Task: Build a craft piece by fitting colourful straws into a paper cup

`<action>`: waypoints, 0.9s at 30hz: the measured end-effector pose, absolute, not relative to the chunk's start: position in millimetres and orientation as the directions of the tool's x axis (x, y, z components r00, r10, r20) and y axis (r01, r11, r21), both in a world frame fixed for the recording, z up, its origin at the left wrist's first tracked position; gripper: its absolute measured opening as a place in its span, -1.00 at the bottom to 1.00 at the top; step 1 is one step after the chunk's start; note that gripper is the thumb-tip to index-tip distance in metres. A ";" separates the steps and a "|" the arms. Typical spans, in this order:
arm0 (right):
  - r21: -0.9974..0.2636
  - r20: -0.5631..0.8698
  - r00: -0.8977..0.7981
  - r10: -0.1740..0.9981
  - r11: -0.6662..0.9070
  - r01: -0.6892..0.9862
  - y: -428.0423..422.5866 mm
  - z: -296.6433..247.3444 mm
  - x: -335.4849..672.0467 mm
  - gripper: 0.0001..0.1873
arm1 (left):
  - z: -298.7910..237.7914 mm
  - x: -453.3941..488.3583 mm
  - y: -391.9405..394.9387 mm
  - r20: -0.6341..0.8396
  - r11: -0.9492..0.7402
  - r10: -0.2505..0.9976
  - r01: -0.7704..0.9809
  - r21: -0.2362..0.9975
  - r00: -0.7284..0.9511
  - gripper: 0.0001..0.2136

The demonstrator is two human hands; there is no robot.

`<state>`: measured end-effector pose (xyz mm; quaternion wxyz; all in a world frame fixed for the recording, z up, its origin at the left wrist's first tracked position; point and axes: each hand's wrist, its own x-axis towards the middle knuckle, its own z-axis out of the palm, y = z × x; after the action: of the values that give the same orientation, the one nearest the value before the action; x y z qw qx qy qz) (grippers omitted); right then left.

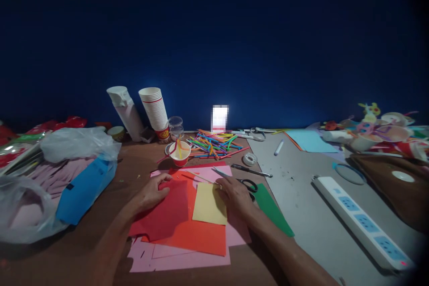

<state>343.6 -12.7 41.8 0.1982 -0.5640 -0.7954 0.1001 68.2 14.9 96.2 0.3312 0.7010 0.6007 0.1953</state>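
My left hand (151,193) rests with curled fingers on the top edge of a dark red paper sheet (166,214), pinching its corner. My right hand (234,195) lies on the right edge of a yellow paper sheet (209,204), fingers pressed on it. Both sheets lie on an orange sheet (197,234), which tops a stack of pink paper (187,261). Scissors (246,183) with black handles sit just behind my right hand. A green sheet (273,210) pokes out to its right.
A red paper cup (180,152) and a pile of coloured straws (214,144) lie behind the papers. Stacked cups (154,109), a white bottle (124,111), a craft knife (251,170), a tape roll (250,158), a power strip (360,221) and plastic bags (72,143) surround them.
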 end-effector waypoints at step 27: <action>-0.162 0.079 -0.180 0.980 0.191 0.968 4.3 63.4 389.3 -0.81 | 96.9 50.7 2.5 -0.383 0.376 0.864 0.086 0.923 0.328 -0.63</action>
<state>389.3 4.3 63.4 0.0825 -0.6349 -0.7673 0.0372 50.7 2.5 96.9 0.6621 0.4752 0.4996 0.2935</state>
